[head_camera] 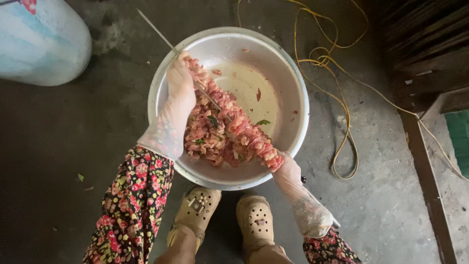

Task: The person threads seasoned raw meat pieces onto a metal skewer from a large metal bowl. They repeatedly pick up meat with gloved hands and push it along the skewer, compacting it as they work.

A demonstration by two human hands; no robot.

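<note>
1. We squatted over a wide metal bowl (pixel 298 93) set on the concrete floor (pixel 63 137), just ahead of our tan clogs (pixel 195 210), and we were part-way through loading meat onto a skewer.
2. Our left hand (pixel 178 93), in a thin clear glove, was closed around the upper end of the packed meat (pixel 234 124) on the skewer (pixel 156 30), near the bowl's far left rim.
3. Our right hand (pixel 298 190), gloved too, sat at the bowl's near right rim. It seemed wrapped around the skewer's lower end, but the loose glove hid the fingers, so we could not tell how tightly.
4. The skewer lay on a diagonal across the bowl; its long axis ran from the near right rim to the far left, and its bare tip pointed past the far left rim.
5. More loose meat (pixel 207 144) lay under it in the near left of the bowl.
6. We judged the next move needed a firm right hand while the left pressed the meat tight.
</note>
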